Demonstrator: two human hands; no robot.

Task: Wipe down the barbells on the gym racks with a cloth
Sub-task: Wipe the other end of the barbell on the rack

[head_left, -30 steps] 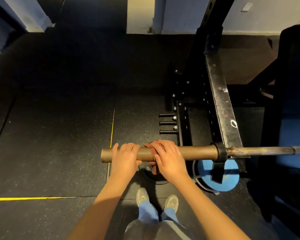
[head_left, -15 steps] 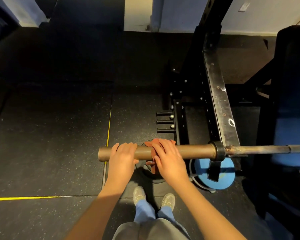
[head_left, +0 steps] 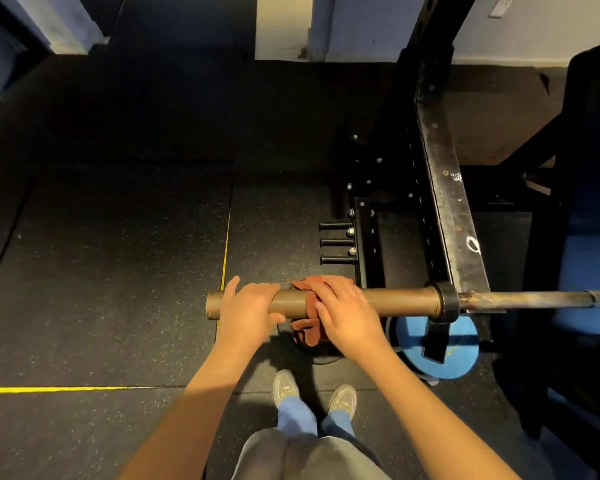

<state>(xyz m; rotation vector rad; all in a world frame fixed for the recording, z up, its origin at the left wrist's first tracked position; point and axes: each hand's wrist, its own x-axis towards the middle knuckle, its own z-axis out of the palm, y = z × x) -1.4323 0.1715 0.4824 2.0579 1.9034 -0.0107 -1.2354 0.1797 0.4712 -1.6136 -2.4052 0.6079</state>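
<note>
— Far left, round eight o'clock?

— Just a yellow line (head_left: 66, 389) across the dark speckled floor (head_left: 101, 289), and a thinner yellow stripe (head_left: 226, 251) heading off toward twelve.

— Next, moving right?

— Left hand (head_left: 246, 311), set on the barbell (head_left: 395, 299) close to the open end of its thick sleeve. Fingers (head_left: 257, 292) curled over the top, thumb on the near side, so clamped on the bare metal. Outermost finger lifted a little, at eleven o'clock of the hand.

— And the cloth?

— Reddish-brown cloth (head_left: 307, 332), draped over the sleeve at three o'clock of the left hand, just beside it. Loose end hanging below the bar toward six.

— Held?

— Yes, by the right hand (head_left: 347, 320) on top. Fingers (head_left: 329, 289) laid over cloth and sleeve, pointing to ten o'clock, thumb on the near side, clamped on the cloth against the bar.

— Straight below?

— Pale shoes (head_left: 284, 382) at six o'clock, on the floor.

— Further right?

— More sleeve, level, as far as a black collar (head_left: 445, 301) at three o'clock of the right hand. Then a thinner, rust-marked shaft (head_left: 534, 299) out to the right edge. Black rack (head_left: 447, 209) right behind the collar, its worn upright leaning up toward twelve. Three black pegs (head_left: 336, 242) low on the rack, at twelve o'clock of the right hand. Blue plate (head_left: 465, 355) down by the floor, at six o'clock of the collar.
</note>
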